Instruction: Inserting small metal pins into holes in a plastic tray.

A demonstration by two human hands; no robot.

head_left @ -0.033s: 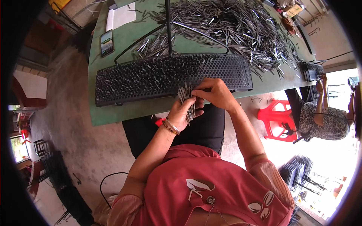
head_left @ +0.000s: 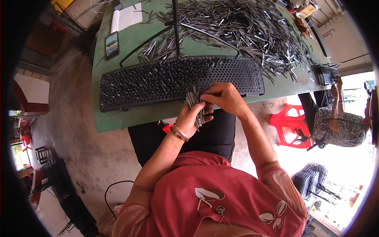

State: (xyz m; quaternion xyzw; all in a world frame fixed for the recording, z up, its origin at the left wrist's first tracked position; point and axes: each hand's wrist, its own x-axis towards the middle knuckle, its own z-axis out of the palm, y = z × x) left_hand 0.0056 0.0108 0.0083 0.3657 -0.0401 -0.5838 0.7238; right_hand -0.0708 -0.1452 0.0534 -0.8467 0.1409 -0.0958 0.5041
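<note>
A bundle of thin dark strips (head_left: 193, 98) stands in my left hand (head_left: 189, 117), its fingers closed round the lower part. My right hand (head_left: 229, 98) meets the bundle from the right, thumb and forefinger pinched together at its strips; the exact piece between the fingertips is hard to make out. Just beyond both hands lies a long black rack (head_left: 241, 75) with a perforated top. Strips fill the holes over its left and middle part, while bare holes show toward the right end. Behind it spreads a large heap of the same loose strips (head_left: 244, 29).
The green table (head_left: 112, 121) carries a phone (head_left: 112, 45) and white paper (head_left: 129, 17) at the left. A black upright rod (head_left: 176, 31) with braces rises behind the rack. To the right are a red plastic stool (head_left: 282, 124) and another person (head_left: 339, 126) beside a similar rack (head_left: 327, 74).
</note>
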